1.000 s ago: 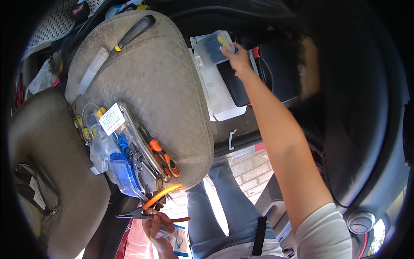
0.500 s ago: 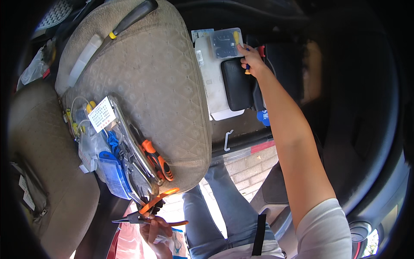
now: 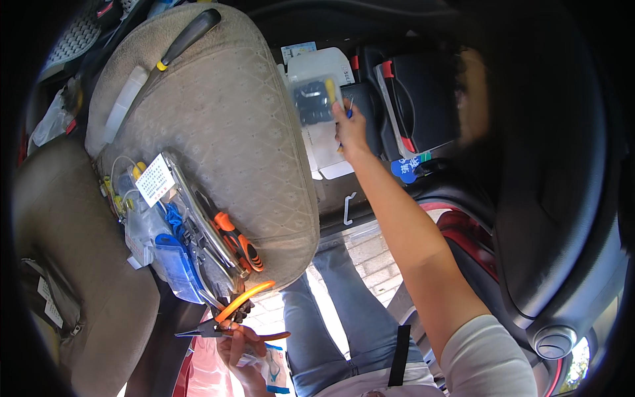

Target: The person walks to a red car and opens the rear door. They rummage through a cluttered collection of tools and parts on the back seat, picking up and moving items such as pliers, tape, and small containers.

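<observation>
Pliers with orange handles (image 3: 246, 296) are in your left hand (image 3: 239, 347), at the near edge of the patterned car seat (image 3: 264, 139); that grip pinches them by the joint, handles spread and dark nose pointing left; a blue-and-white packet (image 3: 276, 370) hangs just beside it; your right hand (image 3: 349, 129), farther off, pinches the right edge of a clear plastic case (image 3: 312, 99) with dark pieces and something yellow inside; the case is over a white carton (image 3: 324, 142), though you cannot tell whether they touch; a black case with red corners (image 3: 426, 92) lies to the right; an orange-and-black screwdriver (image 3: 239, 243) lies near on the seat, and a black-handled tool (image 3: 192, 36) far left.
</observation>
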Action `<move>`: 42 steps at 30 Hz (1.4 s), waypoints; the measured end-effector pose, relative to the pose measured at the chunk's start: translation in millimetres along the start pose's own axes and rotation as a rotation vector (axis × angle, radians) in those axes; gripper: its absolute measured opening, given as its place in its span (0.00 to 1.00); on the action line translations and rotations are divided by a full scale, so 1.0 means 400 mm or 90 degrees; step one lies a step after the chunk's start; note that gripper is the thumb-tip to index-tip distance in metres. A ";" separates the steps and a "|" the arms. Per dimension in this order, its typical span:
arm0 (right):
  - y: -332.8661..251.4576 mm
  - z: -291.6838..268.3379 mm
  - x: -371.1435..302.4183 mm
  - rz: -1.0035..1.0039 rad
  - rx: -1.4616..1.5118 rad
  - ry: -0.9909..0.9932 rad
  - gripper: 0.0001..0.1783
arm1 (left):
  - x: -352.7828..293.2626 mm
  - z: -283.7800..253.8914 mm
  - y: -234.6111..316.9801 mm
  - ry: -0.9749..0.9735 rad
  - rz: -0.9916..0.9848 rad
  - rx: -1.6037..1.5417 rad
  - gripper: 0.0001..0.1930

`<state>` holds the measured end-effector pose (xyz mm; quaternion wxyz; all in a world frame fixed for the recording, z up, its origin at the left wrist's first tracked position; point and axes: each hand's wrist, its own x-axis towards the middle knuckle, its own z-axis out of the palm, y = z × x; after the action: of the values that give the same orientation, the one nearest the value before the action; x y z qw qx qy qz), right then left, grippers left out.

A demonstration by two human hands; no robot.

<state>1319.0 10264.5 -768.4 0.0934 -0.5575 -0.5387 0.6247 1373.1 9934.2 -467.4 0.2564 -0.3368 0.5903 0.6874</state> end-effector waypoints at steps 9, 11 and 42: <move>-0.158 -0.049 0.241 -0.144 -0.195 0.032 0.29 | 0.002 -0.015 -0.003 -0.003 -0.001 -0.019 0.06; -0.161 -0.043 0.270 -0.127 -0.325 0.038 0.28 | 0.004 -0.027 -0.012 -0.011 -0.003 -0.037 0.06; -0.359 0.403 -0.698 -0.644 -0.434 -0.512 0.10 | -0.076 -0.210 0.176 -0.053 0.002 -0.072 0.06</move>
<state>1221.8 10030.4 -522.8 -0.0134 0.0338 -0.8878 0.4589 1353.3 9840.9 -405.6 0.2597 -0.3211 0.5398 0.7335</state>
